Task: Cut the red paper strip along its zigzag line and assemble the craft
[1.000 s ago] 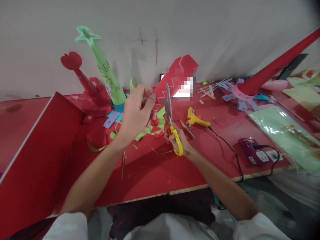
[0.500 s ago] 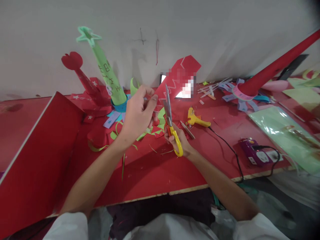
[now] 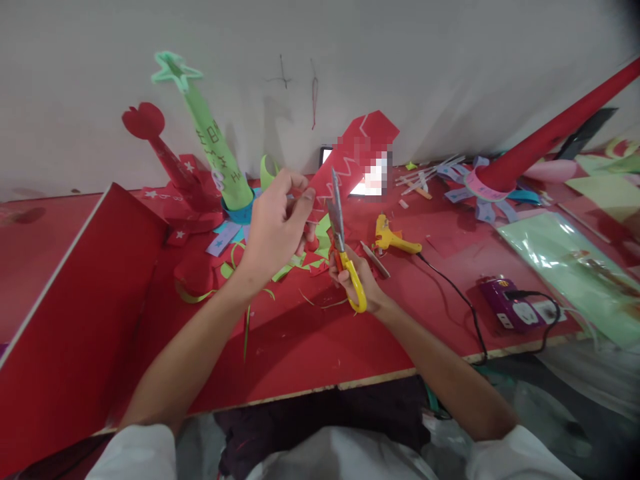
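Observation:
My left hand [image 3: 283, 223] pinches the lower left end of a red paper strip [image 3: 357, 150] marked with white zigzag lines. The strip slants up to the right, its far end cut to an angled shape. Yellow-handled scissors [image 3: 355, 283] are in my right hand [image 3: 367, 273], blades pointing up beside the strip. Whether the blades touch the paper, I cannot tell. Red and green paper scraps [image 3: 300, 263] lie on the table below my hands.
On the red table [image 3: 300, 360] stand a green paper tower [image 3: 217, 140], a red paper flower [image 3: 173, 167] and a red cone [image 3: 550, 133]. A yellow glue gun [image 3: 395, 239] is wired toward a purple power strip [image 3: 515, 307]. A red board [image 3: 85, 307] rises at left; a lit screen [image 3: 367, 187] sits behind.
The strip's far end has shifted very slightly left. Both hands and the scissors stay nearly where they were.

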{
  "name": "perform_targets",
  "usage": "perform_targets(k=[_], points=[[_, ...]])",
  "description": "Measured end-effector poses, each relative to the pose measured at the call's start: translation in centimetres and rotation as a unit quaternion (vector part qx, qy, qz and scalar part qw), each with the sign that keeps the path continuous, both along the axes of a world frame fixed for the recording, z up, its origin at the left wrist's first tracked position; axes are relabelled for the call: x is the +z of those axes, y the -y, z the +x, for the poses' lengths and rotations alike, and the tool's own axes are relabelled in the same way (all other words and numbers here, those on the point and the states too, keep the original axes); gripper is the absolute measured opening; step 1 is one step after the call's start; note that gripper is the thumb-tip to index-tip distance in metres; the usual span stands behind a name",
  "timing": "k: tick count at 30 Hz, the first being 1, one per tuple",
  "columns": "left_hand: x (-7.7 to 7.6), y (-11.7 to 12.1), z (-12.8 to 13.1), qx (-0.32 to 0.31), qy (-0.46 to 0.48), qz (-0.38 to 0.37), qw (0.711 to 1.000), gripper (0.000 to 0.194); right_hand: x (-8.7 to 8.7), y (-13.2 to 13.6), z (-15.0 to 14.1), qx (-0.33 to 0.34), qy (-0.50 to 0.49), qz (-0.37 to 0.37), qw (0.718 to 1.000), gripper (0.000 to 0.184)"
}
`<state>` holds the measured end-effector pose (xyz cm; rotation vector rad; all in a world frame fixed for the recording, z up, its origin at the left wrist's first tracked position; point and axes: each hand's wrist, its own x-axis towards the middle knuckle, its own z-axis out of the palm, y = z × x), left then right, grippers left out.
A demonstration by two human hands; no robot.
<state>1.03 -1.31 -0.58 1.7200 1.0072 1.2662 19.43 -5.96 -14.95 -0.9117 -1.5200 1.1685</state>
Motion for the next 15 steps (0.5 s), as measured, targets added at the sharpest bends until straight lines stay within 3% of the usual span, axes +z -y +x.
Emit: perform_targets(k=[15], points=[[0.73,0.14,-0.22,0.019,-0.008,-0.013,1.0,0.021,0.23,0.05,0.33,0.0,0.03,-0.016,0.999,0.066]])
